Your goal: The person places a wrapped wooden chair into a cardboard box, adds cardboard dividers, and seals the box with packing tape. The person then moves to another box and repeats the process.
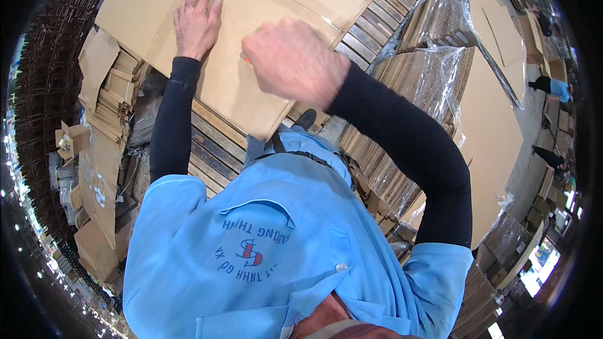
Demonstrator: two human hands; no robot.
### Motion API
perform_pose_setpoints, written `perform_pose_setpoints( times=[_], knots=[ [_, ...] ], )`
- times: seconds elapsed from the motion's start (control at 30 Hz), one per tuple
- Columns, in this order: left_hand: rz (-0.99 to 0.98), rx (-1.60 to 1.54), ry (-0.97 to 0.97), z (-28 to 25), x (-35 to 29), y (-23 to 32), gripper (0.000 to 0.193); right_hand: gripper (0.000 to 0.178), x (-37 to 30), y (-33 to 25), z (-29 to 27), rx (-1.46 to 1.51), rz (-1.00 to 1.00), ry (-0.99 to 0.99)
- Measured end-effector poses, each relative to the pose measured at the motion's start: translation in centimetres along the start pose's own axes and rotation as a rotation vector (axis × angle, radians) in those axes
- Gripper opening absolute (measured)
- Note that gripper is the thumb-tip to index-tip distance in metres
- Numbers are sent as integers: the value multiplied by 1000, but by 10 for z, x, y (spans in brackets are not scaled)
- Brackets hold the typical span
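Observation:
A large tan cardboard sheet lies in front of me, with a crease running across its far part. Flat on it rests my left hand, open, its fingers stretched away from me and pressing on the board. To its right, over the same sheet, my right hand is closed in a fist and blurred by motion. A small orange-red bit of something shows at the edge of that fist; the rest is hidden inside the hand, so I cannot tell its kind. Black sleeves cover both forearms.
Slatted wooden pallets show beneath and beside the sheet. On the right stands a tall stack of cardboard partly wrapped in clear film. More cardboard is piled on the left. Several people are far off at the right edge.

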State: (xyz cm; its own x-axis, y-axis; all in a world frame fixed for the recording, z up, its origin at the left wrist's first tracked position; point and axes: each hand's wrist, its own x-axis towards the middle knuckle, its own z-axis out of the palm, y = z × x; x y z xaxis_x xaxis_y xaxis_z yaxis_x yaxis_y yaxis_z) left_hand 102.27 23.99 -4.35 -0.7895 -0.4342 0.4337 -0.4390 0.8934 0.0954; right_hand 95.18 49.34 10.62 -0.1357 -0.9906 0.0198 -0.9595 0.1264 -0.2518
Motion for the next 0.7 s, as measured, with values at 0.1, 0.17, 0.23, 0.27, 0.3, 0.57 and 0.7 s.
perform_pose_setpoints(
  times=[0.1, 0.17, 0.23, 0.27, 0.3, 0.57, 0.7],
  knots=[
    [22, -3, -2, -2, 3, -1, 48, 15, -50, 10, 6, 139, -69, 121],
    [28, -54, 7, -1, 2, -5, 49, 20, -94, 6, 9, 165, 76, 23],
    [21, -128, 48, -3, -1, -12, 50, 28, -137, 10, 8, 155, 122, -28],
    [167, -206, 51, -9, 1, -2, 51, 29, -163, 12, 20, 143, 160, 16],
    [321, -288, 56, -22, 1, 18, 52, 30, -189, 14, 42, 127, 207, 64],
    [1529, 452, -760, -100, -55, 182, 60, 25, -152, 6, 102, 101, 280, 46],
    [1745, 558, -1101, -77, -55, 196, 71, 13, -112, 15, 113, -5, 199, -240]
  ],
)
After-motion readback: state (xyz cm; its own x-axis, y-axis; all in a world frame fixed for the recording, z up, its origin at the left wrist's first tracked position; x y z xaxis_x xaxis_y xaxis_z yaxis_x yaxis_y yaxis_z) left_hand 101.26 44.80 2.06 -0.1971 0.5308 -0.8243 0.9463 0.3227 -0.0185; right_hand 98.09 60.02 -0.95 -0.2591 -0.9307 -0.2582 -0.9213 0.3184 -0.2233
